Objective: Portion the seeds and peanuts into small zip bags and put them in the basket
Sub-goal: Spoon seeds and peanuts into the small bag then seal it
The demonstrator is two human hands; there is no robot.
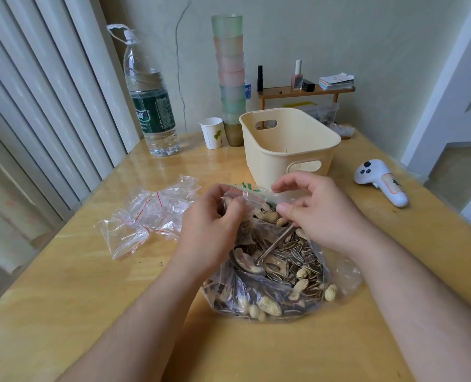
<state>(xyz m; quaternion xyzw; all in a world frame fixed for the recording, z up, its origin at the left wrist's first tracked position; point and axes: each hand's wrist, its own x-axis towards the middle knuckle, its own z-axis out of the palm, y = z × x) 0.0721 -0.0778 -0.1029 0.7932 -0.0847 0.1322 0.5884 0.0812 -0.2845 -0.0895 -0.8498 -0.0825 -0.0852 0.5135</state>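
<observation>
You hold a small zip bag (252, 195) open over the big bag of seeds and peanuts (281, 274).

Your left hand (212, 232) pinches the left side of the small bag's red-lined mouth with curled fingers, and your right hand (318, 212) pinches the right side between thumb and forefinger. Some peanuts show inside it. The big clear bag lies under both hands, in the middle of the table (91, 285) toward its near edge, and a metal spoon (274, 248) lies on the seeds in it. To its left lies a loose pile of empty zip bags (146, 216). The cream basket (289, 144) stands just behind your hands, toward the far edge. A white controller (380, 181) lies near the right edge, and a water bottle (150, 100) and a paper cup (212, 132) stand at the far left.
</observation>
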